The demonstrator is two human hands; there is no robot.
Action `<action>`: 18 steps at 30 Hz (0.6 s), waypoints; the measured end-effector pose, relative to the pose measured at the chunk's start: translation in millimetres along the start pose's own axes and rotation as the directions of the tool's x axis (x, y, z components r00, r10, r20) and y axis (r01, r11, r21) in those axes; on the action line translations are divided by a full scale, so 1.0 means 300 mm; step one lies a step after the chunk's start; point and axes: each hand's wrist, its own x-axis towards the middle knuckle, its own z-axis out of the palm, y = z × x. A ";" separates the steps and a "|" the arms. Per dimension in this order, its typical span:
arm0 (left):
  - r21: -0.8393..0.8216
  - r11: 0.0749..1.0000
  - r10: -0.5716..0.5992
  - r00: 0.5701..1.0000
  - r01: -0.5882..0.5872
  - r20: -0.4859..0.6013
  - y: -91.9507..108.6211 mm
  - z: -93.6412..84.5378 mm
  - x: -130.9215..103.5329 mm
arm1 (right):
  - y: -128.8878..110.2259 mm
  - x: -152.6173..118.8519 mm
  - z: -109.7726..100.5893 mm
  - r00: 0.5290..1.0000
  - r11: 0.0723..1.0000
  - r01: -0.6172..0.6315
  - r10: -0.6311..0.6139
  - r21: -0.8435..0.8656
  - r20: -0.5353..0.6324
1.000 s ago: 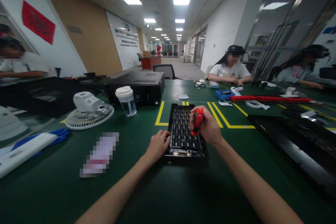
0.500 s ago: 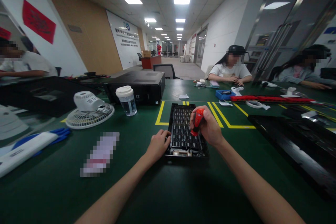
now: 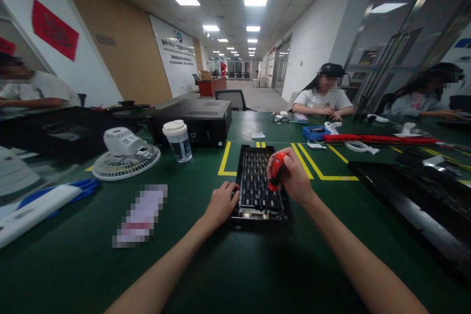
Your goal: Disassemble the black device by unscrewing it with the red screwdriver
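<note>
A black rectangular panel (image 3: 253,176) with a honeycomb-like grid lies in front of me on the green table. My right hand (image 3: 294,176) is closed around the red and black handle of a screwdriver (image 3: 276,171). The handle leans a little, and its thin shaft points down at the panel's near right part; whether the tip sits in a screw is too small to see. At the panel's left edge, my left hand (image 3: 222,203) grips the rim with curled fingers. A pale strip-like part (image 3: 253,215) runs along the panel's near end.
To the left are a white cup (image 3: 177,141), a white fan (image 3: 127,154), a pixelated flat item (image 3: 140,216) and a white device (image 3: 40,213). A black computer case (image 3: 191,120) stands behind. Dark panels (image 3: 412,211) lie right, a blue tray (image 3: 314,132) farther back. Other people sit around.
The screwdriver's handle has tilted slightly in my right hand, its top shifting a little to the right. My left hand and the panel have stayed in place.
</note>
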 end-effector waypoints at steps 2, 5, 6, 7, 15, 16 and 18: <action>0.000 1.000 -0.006 1.000 0.006 0.003 0.003 -0.003 -0.002 | -0.001 0.000 0.000 1.000 1.000 -0.002 0.002 -0.006 -0.002; 0.002 1.000 -0.016 1.000 0.016 0.008 0.008 -0.008 -0.003 | 0.000 0.000 -0.002 1.000 1.000 0.001 -0.001 -0.009 -0.001; 0.001 1.000 -0.018 1.000 0.018 0.010 0.008 -0.009 -0.003 | 0.000 0.001 -0.002 1.000 1.000 0.002 -0.002 -0.010 -0.003; 0.000 1.000 -0.018 1.000 0.018 0.011 0.009 -0.010 -0.003 | 0.001 0.001 -0.003 1.000 1.000 0.002 -0.002 -0.011 -0.004; -0.011 1.000 -0.016 1.000 0.016 0.012 0.008 -0.010 -0.004 | -0.002 0.000 -0.009 0.999 0.997 -0.004 0.000 -0.083 -0.040; -0.011 1.000 -0.018 1.000 0.018 0.010 0.007 -0.009 -0.003 | -0.002 0.000 -0.010 0.999 0.995 -0.006 0.002 -0.098 -0.043; -0.011 1.000 -0.018 1.000 0.018 0.006 0.005 -0.007 -0.002 | -0.003 -0.001 -0.013 0.999 0.992 -0.001 -0.004 -0.124 -0.042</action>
